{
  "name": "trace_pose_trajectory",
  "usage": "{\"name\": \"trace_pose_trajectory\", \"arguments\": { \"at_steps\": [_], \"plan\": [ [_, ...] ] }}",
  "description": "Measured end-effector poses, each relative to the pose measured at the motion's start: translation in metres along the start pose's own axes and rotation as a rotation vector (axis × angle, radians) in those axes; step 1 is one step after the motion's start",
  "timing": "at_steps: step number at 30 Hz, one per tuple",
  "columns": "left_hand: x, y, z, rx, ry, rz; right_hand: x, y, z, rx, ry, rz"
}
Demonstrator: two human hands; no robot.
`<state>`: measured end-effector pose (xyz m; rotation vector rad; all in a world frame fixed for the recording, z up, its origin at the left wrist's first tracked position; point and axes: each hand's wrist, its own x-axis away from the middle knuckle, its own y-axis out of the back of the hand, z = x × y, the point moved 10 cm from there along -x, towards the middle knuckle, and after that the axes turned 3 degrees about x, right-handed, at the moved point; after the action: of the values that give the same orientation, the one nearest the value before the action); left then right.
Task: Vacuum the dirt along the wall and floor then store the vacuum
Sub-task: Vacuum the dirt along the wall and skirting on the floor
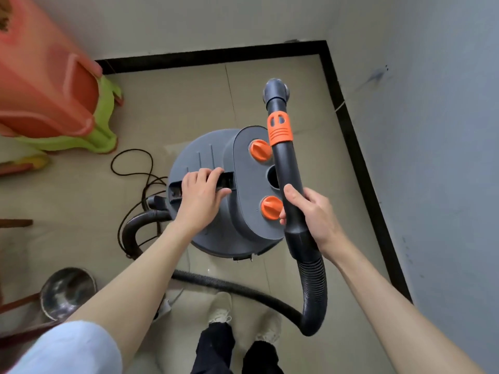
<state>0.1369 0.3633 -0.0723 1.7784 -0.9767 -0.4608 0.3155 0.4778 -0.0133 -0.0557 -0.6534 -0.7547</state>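
The vacuum point(216, 195) stands on the floor point(270, 85) near the corner. Its recessed top handle point(226, 182) is gripped by the left hand point(202, 195); the rigid wand point(286, 168) is clasped by the right hand point(310, 214). The canister is judged heavy and stiff, best lifted by that handle.

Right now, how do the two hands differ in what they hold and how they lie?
The left hand grips the carry handle on top of the vacuum body, fingers hooked into its slot. The right hand grips the black hose wand, thumb lying along it. The left hand lies palm down over the lid; the right hand wraps from the side. Both hold parts of one vacuum.
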Motion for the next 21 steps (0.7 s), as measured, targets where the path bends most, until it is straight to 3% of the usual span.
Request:
{"name": "trace_pose_trajectory", "arguments": {
  "at_steps": [11, 21],
  "plan": [
    [0.011, -0.021, -0.037, 0.185, 0.035, -0.004, 0.028, 0.034, -0.063, -0.141, -0.1, -0.15],
    [0.038, -0.06, -0.121, 0.21, -0.097, 0.03, 0.06, 0.081, -0.087, -0.158, -0.103, -0.189]
  ]
}}
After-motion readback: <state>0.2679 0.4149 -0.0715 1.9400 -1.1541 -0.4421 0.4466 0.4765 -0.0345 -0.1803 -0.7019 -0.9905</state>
